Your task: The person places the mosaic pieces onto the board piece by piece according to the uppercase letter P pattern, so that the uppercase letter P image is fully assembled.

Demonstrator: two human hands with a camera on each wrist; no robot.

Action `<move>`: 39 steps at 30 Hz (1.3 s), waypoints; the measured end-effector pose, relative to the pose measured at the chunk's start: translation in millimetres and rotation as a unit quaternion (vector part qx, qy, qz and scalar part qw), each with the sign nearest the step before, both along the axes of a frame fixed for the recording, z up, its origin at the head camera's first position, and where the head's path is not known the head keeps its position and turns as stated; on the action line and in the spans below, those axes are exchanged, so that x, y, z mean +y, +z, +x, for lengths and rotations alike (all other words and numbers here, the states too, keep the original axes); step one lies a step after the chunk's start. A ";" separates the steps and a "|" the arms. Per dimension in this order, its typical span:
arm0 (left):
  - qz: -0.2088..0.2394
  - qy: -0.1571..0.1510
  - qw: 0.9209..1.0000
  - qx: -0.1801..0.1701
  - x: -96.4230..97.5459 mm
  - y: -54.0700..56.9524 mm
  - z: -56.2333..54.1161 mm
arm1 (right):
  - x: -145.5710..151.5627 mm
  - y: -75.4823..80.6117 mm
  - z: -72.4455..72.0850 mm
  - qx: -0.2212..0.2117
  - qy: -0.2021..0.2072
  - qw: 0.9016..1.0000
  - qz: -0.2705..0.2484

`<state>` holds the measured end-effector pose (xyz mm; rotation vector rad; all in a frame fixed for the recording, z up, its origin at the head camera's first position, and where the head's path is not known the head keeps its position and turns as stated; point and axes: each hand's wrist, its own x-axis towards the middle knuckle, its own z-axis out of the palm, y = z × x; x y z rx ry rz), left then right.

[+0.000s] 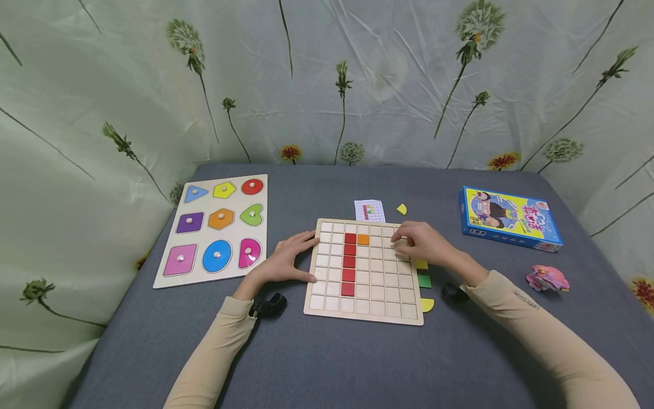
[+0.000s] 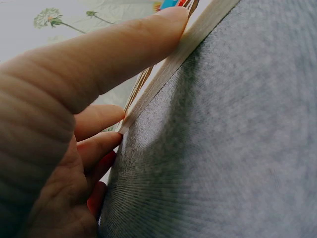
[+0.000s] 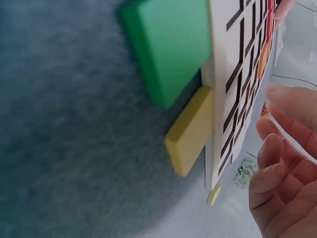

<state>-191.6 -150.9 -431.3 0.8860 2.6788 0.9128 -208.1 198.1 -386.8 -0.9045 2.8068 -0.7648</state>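
Observation:
A wooden grid board [image 1: 378,307] lies on the table with several red square tiles [image 1: 349,262] in one column and an orange tile [image 1: 363,240] beside the top one. My left hand [image 1: 284,260] rests against the board's left edge, thumb and fingers apart and fairly straight. In the left wrist view its thumb [image 2: 133,47] touches the board's rim. Over the board's upper right part hovers my right hand [image 1: 421,243], its fingers loosely bent. The right wrist view shows nothing between that hand's thumb [image 3: 297,101] and fingers.
Green [image 3: 173,44] and yellow blocks [image 3: 190,134] stick out beside the board's right edge. Behind it lie a pattern card [image 1: 369,211] and a yellow piece [image 1: 402,209]. A knobbed shape puzzle [image 1: 210,223] lies left; a blue box [image 1: 511,218] and a pink toy [image 1: 547,278] lie right.

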 end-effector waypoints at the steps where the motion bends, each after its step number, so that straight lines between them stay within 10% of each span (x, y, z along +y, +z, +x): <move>1: 0.000 0.000 1.000 0.000 0.0 -0.2 -0.2 | 2.0 -0.1 1.3 -0.001 0.001 1.000 -0.001; 39: 0.000 -0.002 1.000 0.001 -0.5 -2.9 -1.3 | 45.5 -11.2 41.4 0.012 0.011 1.000 0.002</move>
